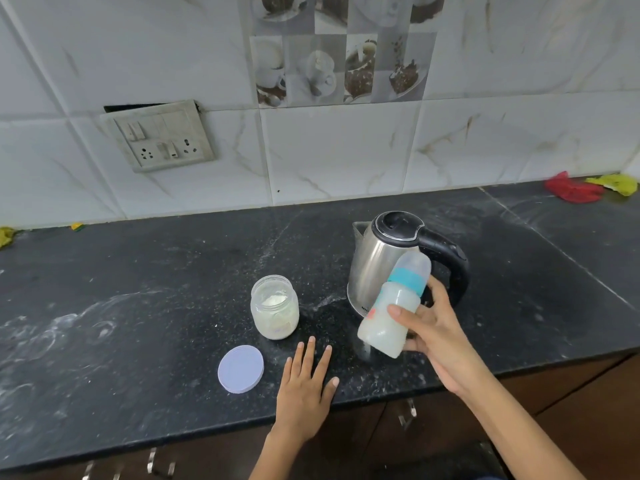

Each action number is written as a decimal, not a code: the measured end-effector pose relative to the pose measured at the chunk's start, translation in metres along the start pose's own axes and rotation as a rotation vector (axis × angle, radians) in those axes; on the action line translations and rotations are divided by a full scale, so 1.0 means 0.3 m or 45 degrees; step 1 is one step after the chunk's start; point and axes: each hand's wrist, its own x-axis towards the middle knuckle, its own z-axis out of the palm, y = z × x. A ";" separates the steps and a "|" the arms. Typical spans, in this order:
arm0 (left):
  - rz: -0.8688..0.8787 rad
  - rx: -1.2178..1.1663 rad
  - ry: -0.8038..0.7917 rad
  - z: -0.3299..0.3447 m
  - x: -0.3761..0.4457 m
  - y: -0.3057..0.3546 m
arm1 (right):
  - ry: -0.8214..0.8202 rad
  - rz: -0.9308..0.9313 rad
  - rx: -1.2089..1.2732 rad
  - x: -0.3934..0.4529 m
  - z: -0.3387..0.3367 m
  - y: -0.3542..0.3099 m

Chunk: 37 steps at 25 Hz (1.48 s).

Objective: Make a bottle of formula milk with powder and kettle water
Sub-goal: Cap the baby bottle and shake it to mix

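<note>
While the right hand (427,329) wraps the lower body of the baby bottle (393,308), thumb across the front and fingers curled behind, the bottle hangs tilted above the dark counter (138,306), just in front of the kettle (377,265). Capped and cloudy with milk, it looks moderately heavy, smooth and stiff; a grip around the waist seems safest. The left hand (306,386) lies flat, fingers spread, between the open powder jar (274,308) and its lid (240,368).

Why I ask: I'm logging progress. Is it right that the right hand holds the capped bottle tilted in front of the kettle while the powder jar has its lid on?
Not quite. The head view shows the powder jar open; its lid lies flat on the counter in front of it. The right hand does hold the capped bottle tilted in front of the kettle.
</note>
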 end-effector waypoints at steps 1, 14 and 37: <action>0.000 0.035 0.021 -0.009 -0.003 0.002 | -0.016 -0.021 0.013 -0.005 0.010 0.001; 0.003 -0.019 0.001 0.021 0.004 -0.020 | -0.114 -0.004 -0.021 -0.010 0.086 0.067; 0.026 -0.069 0.027 0.011 0.010 -0.015 | -0.029 0.045 0.138 0.006 0.128 0.097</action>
